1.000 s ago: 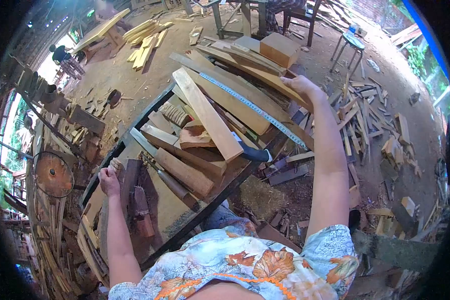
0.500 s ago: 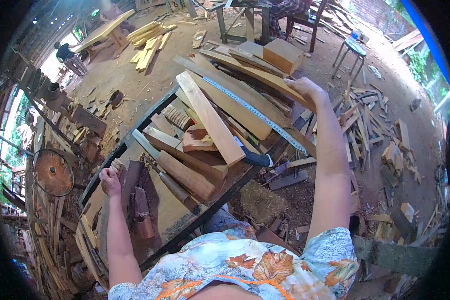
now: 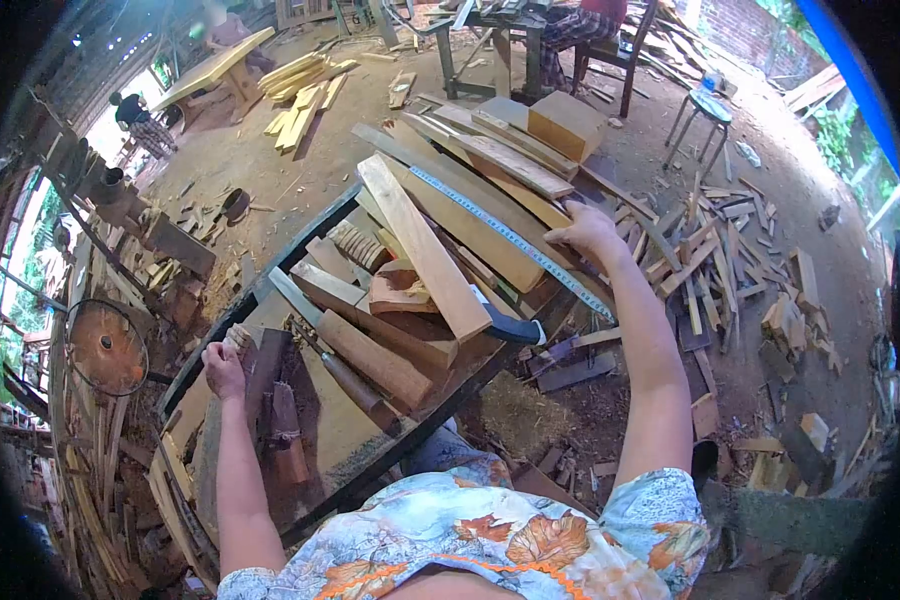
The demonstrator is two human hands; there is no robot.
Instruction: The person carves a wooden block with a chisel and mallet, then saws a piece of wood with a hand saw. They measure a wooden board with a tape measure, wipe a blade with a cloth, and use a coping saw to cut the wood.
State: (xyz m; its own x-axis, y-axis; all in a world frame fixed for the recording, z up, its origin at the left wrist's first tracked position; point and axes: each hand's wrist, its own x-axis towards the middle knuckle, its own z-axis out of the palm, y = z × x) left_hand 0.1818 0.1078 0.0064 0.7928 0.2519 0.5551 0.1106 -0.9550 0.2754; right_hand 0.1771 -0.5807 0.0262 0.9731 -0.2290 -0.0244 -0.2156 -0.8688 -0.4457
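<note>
My left hand is closed at the left side of the low workbench. A small pale piece shows just past its fingers; I cannot make out what it is. My right hand reaches across to the stacked wood, its thumb and fingers closed around the near end of a long wooden board. A shorter plank lies above that board. Beside it, a pale blue measuring tape stretches along a wide board. Nearer me, a light plank slants over the pile, by a dark saw handle.
A handsaw blade, chisel-like tools and wood blocks crowd the bench. Offcuts litter the floor at right, near a round stool. Yellowish planks lie behind. Other people are in the background, one seated at a table.
My right hand has come down and slightly left, with the wood under it shifting and the shorter plank now showing on top. My left hand has barely moved.
</note>
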